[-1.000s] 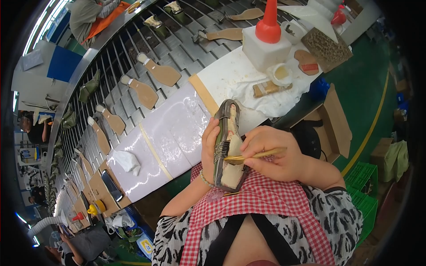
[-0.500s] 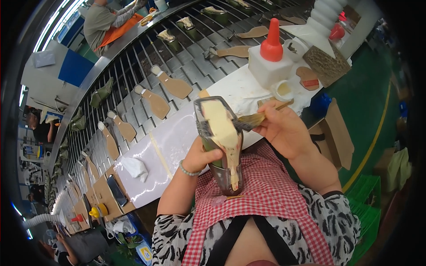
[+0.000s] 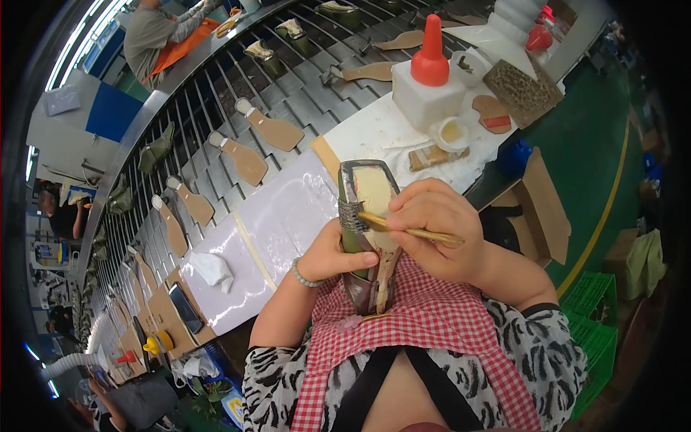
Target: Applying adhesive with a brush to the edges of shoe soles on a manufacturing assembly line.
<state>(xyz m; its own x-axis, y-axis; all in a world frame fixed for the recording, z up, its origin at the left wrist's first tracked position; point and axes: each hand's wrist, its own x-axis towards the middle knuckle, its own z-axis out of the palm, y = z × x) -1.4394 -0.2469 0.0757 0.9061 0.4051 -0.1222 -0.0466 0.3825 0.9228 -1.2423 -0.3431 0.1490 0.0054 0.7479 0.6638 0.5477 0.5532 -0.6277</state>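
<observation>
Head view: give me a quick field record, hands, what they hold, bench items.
left hand: grips the upturned shoe at mid-length, sole side facing up
right hand: holds a brush, bristle end on the shoe's left rim
shoe bottom: cream insole, grey upper lapped round the edge
bench: glossy white sheet, crumpled cloth
glue supplies: white bottle with red spout, small cup
conveyor: tan insoles on slats

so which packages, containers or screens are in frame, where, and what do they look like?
Glue bottle: back of the bench, white square body, red cone cap.
Small pot: beside it, round, white, yellowish inside.
Cardboard box: right of the bench, brown, open.
Phone: bench's left end, flat, dark screen.
Green crate: floor, far right.
</observation>
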